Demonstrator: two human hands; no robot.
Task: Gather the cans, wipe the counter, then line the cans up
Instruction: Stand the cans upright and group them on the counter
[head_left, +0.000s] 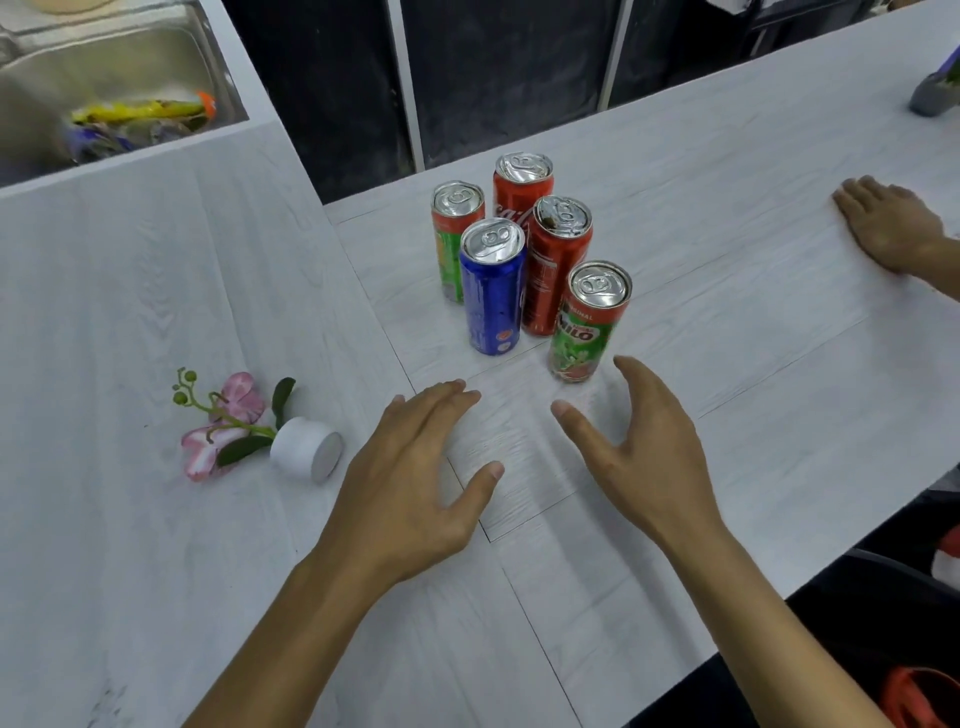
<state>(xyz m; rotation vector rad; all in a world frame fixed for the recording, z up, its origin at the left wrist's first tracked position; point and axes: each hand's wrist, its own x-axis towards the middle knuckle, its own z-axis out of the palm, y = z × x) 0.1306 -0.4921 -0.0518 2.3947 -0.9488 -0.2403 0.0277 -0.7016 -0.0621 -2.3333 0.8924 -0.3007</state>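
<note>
To the left of the left grip (410, 467), a small white flower pot (306, 448) lies on its side on the table (727, 389) and should be minded when the wipe comes. The left grip is wide, its fingers straight and spread, and it holds nothing. Just ahead, between the two grips, the cans stand upright in a tight cluster. A green-and-orange can (457, 244) is farthest left, a blue can (493, 296) is nearest the left fingertips, and a Coca-Cola can (522, 192) and a second red can (556, 270) stand behind. The Milo can (589, 327) stands just ahead of the right grip (639, 447), which is also wide and empty. Gathering looks about done. If the Milo can needs closing in, push low on its body, since slim cans tip easily. No cloth shows. Far right of the right grip, another person's hand (888, 228) rests flat on the table.
</note>
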